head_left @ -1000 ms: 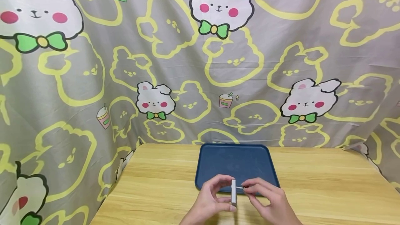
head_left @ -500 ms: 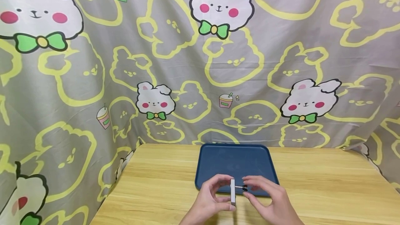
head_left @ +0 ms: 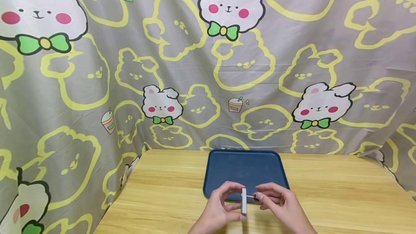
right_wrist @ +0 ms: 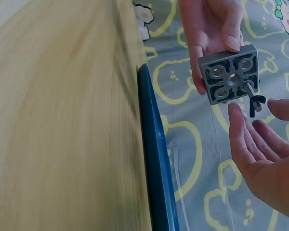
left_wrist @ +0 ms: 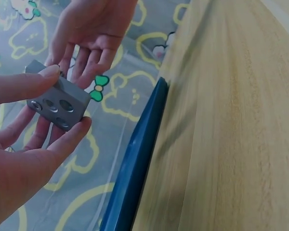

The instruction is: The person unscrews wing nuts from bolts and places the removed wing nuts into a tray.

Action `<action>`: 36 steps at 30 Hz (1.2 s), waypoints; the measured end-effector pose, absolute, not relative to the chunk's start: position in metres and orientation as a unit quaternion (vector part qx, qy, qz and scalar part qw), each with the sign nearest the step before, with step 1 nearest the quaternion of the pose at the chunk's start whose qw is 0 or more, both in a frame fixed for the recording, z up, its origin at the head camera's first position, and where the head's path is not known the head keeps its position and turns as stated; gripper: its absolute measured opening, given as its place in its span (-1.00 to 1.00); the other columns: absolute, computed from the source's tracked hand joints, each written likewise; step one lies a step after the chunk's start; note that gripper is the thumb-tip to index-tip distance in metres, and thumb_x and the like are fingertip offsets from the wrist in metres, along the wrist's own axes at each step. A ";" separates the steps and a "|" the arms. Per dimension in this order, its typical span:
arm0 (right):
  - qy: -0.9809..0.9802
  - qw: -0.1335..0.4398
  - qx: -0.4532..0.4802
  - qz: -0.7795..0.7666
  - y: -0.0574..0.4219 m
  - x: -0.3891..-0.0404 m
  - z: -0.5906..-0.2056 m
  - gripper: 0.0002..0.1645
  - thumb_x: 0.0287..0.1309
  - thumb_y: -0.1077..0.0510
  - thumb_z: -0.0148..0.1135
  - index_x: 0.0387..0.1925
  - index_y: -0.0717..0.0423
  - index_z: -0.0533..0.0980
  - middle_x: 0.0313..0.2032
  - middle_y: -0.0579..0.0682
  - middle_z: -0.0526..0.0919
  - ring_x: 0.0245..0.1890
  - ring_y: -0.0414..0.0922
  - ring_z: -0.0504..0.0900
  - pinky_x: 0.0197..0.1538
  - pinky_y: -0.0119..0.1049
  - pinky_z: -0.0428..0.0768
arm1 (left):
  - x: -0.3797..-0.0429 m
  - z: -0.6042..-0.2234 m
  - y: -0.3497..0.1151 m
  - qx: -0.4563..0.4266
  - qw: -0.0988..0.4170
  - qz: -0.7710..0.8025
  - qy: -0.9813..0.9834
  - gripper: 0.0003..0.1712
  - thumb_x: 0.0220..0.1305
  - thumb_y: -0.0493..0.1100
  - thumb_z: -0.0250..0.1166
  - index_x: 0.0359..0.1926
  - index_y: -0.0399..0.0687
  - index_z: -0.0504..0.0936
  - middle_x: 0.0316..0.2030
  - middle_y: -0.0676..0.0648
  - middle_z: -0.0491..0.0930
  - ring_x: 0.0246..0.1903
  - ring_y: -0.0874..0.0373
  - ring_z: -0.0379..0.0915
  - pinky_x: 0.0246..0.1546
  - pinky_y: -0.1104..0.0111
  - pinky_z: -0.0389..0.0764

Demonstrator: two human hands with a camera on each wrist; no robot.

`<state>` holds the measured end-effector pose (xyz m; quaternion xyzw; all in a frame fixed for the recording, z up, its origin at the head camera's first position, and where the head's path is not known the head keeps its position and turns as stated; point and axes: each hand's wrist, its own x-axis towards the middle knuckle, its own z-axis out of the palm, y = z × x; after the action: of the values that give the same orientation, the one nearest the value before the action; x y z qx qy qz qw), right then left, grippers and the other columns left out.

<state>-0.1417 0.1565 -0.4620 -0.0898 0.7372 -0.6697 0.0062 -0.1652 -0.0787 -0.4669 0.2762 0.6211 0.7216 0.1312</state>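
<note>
My left hand [head_left: 218, 207] holds a square grey metal block [head_left: 243, 201] upright by its edges, between thumb and fingers. In the right wrist view the block shows a ribbed face with several round holes. A thin threaded bolt [right_wrist: 250, 89] sticks out through a corner hole, and a black wing nut [right_wrist: 256, 102] sits near its end. The thumb and fingers of my right hand [right_wrist: 267, 149] are spread on either side of the wing nut, with small gaps showing there. From the left wrist view, the block's other face [left_wrist: 58, 103] has round recesses, one filled by a bolt head.
A dark blue tray [head_left: 245, 169] lies on the wooden table [head_left: 162, 187], just beyond my hands. Behind the table hangs a grey curtain [head_left: 195, 68] with a rabbit print, which also runs along the left side.
My right fingers came off the wing nut, exposing it, then the thumb moved up close to it while the other fingers shifted behind. My left hand and the block moved slightly right.
</note>
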 end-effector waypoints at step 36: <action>0.730 0.045 -0.112 -0.673 0.161 -0.141 -0.460 -0.61 0.30 0.20 0.39 0.00 0.45 0.58 -0.16 0.27 0.74 -0.22 -0.06 0.79 -0.21 -0.22 0.79 | -0.165 -0.469 -0.076 0.275 0.137 0.724 0.618 -0.27 -0.01 -0.54 0.52 0.24 -0.21 0.55 0.18 -0.17 0.49 0.21 0.00 0.44 0.05 0.17 0.71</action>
<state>-0.1409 0.1612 -0.4600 -0.1123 0.7295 -0.6732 0.0449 -0.1647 -0.0763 -0.4694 0.2751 0.6177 0.7239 0.1372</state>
